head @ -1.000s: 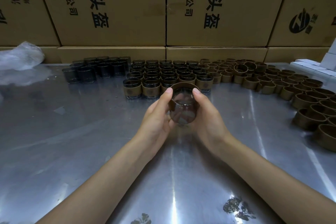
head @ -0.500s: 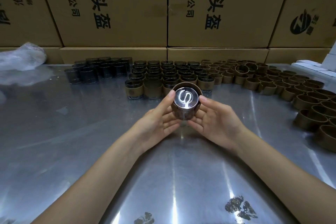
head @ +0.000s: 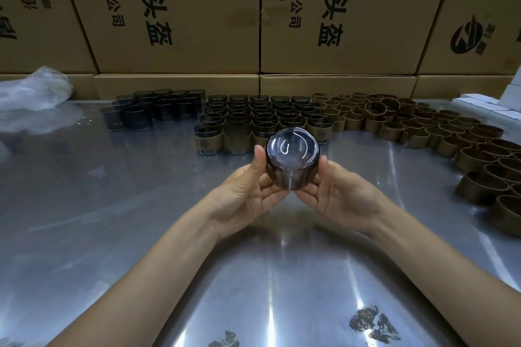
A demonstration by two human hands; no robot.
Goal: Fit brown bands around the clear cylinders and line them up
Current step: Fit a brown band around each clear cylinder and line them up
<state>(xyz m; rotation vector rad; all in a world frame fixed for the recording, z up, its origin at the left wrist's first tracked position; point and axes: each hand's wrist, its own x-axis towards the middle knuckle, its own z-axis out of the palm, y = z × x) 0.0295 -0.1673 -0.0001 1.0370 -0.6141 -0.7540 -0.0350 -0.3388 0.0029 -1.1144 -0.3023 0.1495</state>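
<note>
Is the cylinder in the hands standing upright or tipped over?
Tipped: the cylinder is held above the table between left hand and right hand, its round end facing the camera.

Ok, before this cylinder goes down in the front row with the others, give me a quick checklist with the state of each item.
1. Both hands on the cylinder: left hand and right hand hold it, ok.
2. Band fully seated: cannot tell, glare on the glass.
3. Cylinder upright: not ok, tipped toward the camera.
4. Front row of banded cylinders standing: ok.
5. Free slot in that row: cannot tell, the cylinder hides it.
</note>
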